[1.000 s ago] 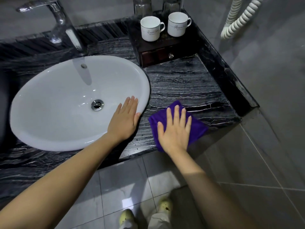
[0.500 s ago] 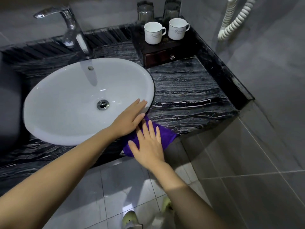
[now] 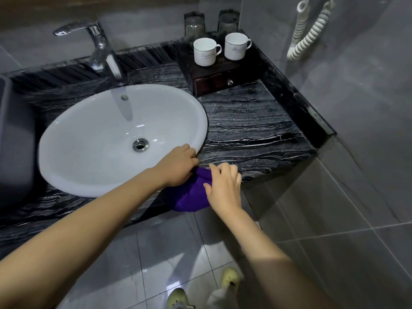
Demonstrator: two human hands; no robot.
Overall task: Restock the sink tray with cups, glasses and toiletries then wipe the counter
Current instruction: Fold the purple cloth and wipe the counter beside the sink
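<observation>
A purple cloth (image 3: 191,195) lies bunched at the front edge of the black marble counter (image 3: 249,130), partly hanging over it. My left hand (image 3: 178,163) grips the cloth's upper left side, next to the rim of the white sink (image 3: 89,139). My right hand (image 3: 223,186) holds the cloth's right side with curled fingers. At the back right corner a dark wooden tray (image 3: 214,79) with a small drawer carries two white cups (image 3: 205,51) and two glasses (image 3: 194,24) behind them.
A chrome faucet (image 3: 98,45) rises behind the sink. A coiled white cord (image 3: 310,34) hangs on the grey wall at right. A raised marble ledge (image 3: 301,101) borders the counter's right side. Grey floor tiles and my shoes (image 3: 229,277) lie below.
The cloth slid left along the front edge from under my flat right hand. Both hands now gather it into a bunch; my left hand left the sink rim and closed on the cloth.
</observation>
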